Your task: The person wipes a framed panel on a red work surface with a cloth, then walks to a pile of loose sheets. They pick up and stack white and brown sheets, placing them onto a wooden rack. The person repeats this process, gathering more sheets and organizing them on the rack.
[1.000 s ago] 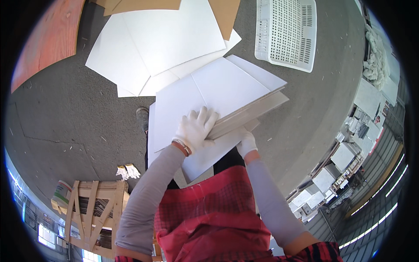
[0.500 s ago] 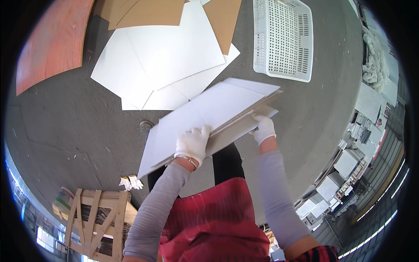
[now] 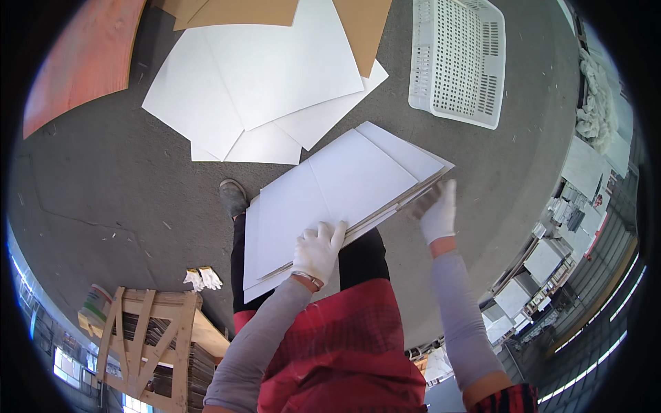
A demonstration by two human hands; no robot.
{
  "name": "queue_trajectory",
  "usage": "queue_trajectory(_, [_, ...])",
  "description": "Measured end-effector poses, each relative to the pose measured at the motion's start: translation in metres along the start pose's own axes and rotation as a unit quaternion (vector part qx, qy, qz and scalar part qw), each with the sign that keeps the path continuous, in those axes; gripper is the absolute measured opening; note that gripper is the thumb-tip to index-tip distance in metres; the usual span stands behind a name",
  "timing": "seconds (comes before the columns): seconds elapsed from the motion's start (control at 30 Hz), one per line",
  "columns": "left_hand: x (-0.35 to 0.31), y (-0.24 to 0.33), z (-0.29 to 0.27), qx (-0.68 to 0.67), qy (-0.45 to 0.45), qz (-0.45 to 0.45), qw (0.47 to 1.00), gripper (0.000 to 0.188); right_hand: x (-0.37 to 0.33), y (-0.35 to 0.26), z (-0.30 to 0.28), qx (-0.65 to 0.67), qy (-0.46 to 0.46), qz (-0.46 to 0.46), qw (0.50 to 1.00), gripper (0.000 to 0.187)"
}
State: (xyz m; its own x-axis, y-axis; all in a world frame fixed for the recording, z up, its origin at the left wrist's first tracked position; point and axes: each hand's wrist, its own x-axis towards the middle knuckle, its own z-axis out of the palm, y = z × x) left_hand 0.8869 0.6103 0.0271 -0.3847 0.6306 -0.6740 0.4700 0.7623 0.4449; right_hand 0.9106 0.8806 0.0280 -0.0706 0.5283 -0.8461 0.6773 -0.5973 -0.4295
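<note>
A stack of white cardboard sheets [image 3: 354,175] with brownish-grey edges lies slanted in front of my body, across my legs. My left hand [image 3: 318,251], in a white glove, grips its near edge, thumb on the top face and the other fingertips partly hidden. My gloved right hand [image 3: 441,213] is beside the stack's right end. Motion smears its fingers, so whether they touch the edges is unclear. The top sheets are slightly fanned, their corners out of line at the right end.
More white sheets [image 3: 275,76] and brown sheets [image 3: 244,12] lie on the floor ahead. A white perforated plastic basket [image 3: 421,76] stands far right, a reddish board [image 3: 82,58] far left. Near left are spare gloves [image 3: 202,278] and a wooden crate [image 3: 146,337].
The lower sheet that hung apart under my right hand now sits closer against the stack. My right hand has moved outward to the right, and the stack has shifted slightly right.
</note>
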Motion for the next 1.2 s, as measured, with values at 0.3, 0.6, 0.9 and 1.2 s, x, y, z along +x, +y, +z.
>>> queue_trajectory(0.3, [-0.032, -0.027, 0.017, -0.230, 0.061, 0.080, 0.968, 0.058, 0.099, -0.081, -0.009, -0.634, -0.200, -0.146, 0.733, 0.087])
queue_trajectory(0.6, [-0.069, -0.170, 0.165, -0.616, 0.048, -0.415, 0.668, 0.069, 0.118, -0.068, 0.033, -0.687, -0.288, 0.055, 0.665, 0.091])
queue_trajectory(0.9, [-0.021, -0.178, 0.198, -0.703, -0.046, -0.513, 0.490, 0.090, 0.155, -0.040, 0.043, -0.616, -0.290, 0.112, 0.724, 0.085])
queue_trajectory(1.2, [-0.030, -0.120, 0.185, -0.803, -0.054, -0.401, 0.438, 0.069, 0.119, -0.027, 0.047, -0.535, -0.260, 0.189, 0.782, 0.080])
